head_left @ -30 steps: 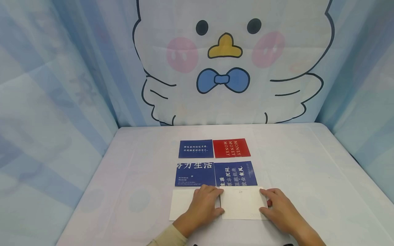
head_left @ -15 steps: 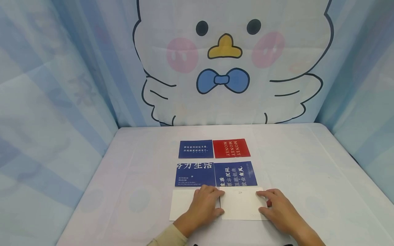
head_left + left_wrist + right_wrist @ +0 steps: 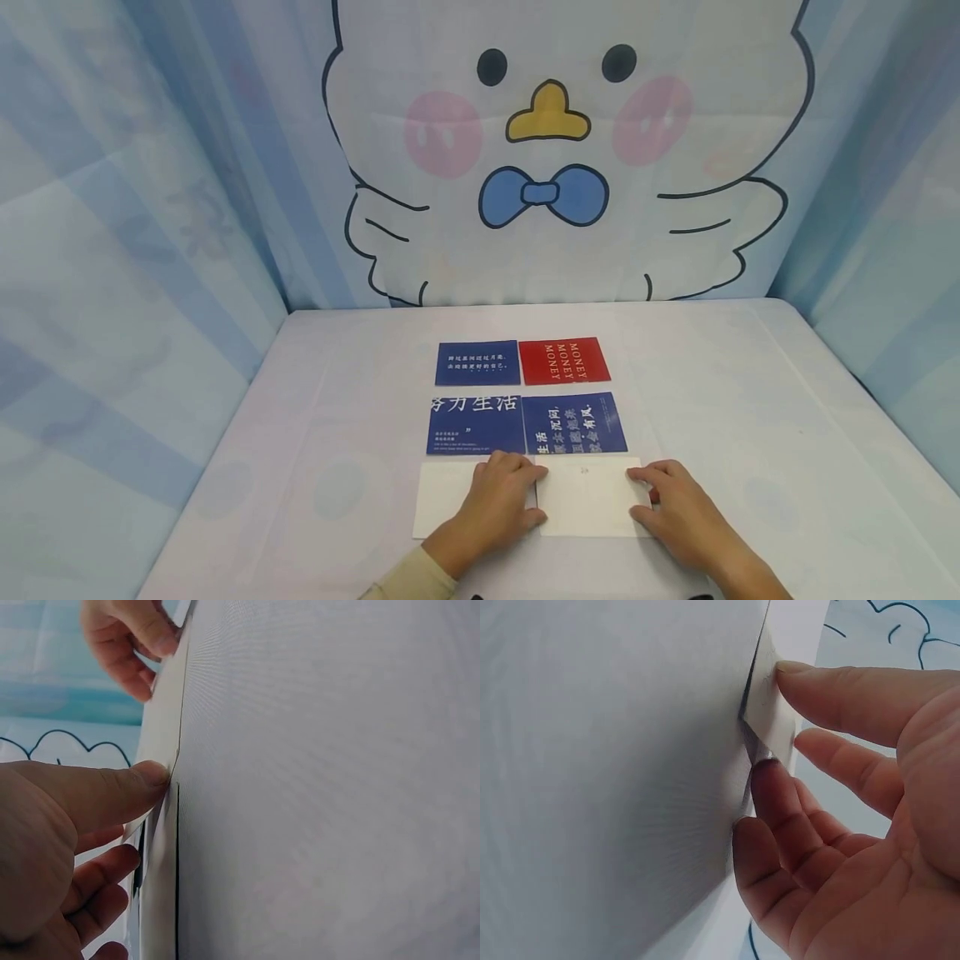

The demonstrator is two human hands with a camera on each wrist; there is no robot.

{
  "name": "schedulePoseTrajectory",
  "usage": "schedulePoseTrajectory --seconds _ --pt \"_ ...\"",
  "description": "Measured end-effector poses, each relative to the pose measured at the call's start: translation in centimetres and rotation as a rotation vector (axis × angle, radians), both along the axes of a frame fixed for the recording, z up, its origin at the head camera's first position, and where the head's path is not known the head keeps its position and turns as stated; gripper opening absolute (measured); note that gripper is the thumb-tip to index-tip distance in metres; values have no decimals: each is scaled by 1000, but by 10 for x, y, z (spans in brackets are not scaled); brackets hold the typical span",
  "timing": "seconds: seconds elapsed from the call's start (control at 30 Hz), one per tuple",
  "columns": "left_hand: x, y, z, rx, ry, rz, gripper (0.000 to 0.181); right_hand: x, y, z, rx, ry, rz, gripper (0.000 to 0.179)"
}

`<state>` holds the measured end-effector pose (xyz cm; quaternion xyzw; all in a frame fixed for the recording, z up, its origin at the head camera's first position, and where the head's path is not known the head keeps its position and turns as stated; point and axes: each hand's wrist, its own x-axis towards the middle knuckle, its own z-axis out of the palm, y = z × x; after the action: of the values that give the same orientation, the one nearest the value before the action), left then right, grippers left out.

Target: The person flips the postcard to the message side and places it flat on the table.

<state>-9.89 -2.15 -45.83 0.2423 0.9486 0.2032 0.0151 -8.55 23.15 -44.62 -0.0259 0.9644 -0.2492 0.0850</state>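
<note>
Two cards lie white side up at the front of the table. On the right one (image 3: 585, 508) there is a small faint mark near the top edge. My left hand (image 3: 498, 496) reaches across the left white card (image 3: 441, 500), its thumb and index finger holding the other card's left edge. My right hand (image 3: 678, 508) pinches that card's right side; in the right wrist view its thumb (image 3: 847, 697) is on the upper face and a fingertip is under the slightly lifted corner. Seen from the left wrist, the thumb (image 3: 127, 791) presses where the cards meet.
Behind the white cards, two blue cards with white writing, one left (image 3: 476, 429) and one right (image 3: 573, 425), lie side by side. Farther back are another blue card (image 3: 477, 375) and a red card (image 3: 562, 367). A printed cloth backdrop (image 3: 540, 267) rises beyond the table's far edge.
The right white card has slid slightly left and toward me, and my right index finger has shifted a little left with it. The left hand stays in nearly the same place.
</note>
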Motion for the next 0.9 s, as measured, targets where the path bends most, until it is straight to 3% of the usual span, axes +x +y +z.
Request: schedulePoseTrajectory --seconds 0.63,0.9 --pt "-2 -1 -1 6 -31 -5 46 -1 0 0 9 -19 5 51" --pt "0 0 0 14 -56 17 47 1 1 -1 9 8 16 61"
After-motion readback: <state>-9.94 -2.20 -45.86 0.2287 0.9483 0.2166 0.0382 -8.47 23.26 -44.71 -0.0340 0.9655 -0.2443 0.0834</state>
